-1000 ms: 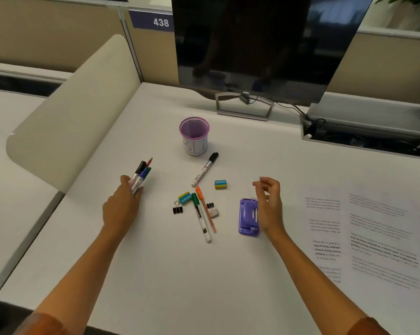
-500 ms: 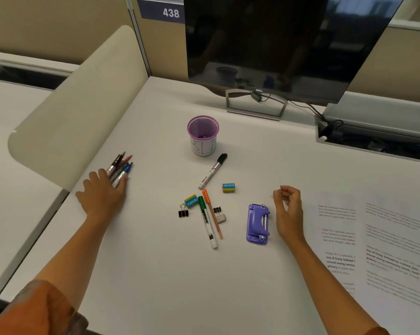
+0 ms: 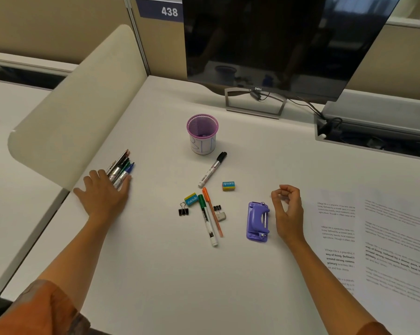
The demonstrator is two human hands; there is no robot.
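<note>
My left hand (image 3: 102, 197) lies flat on the white desk (image 3: 155, 274) at the left, its spread fingers resting on the near ends of a bundle of several pens and markers (image 3: 122, 165). My right hand (image 3: 288, 211) rests on the desk with loosely curled fingers and holds nothing, just right of a purple hole punch (image 3: 257, 221). Between my hands lie a green-capped marker (image 3: 207, 222), an orange pen (image 3: 212, 211), a black-capped marker (image 3: 212, 169), two erasers (image 3: 228, 186) (image 3: 191, 199) and two binder clips (image 3: 183, 210) (image 3: 217, 207). A purple mesh cup (image 3: 202, 134) stands behind them.
A dark monitor (image 3: 276, 39) on a stand rises at the back. A beige curved divider (image 3: 83, 105) borders the desk on the left. Printed sheets (image 3: 373, 238) cover the right side. An open cable tray (image 3: 373, 134) runs along the back right.
My left hand has carried the bundle of pens leftward toward the divider and flattened over it on the desk. My right hand has shifted slightly right of the hole punch.
</note>
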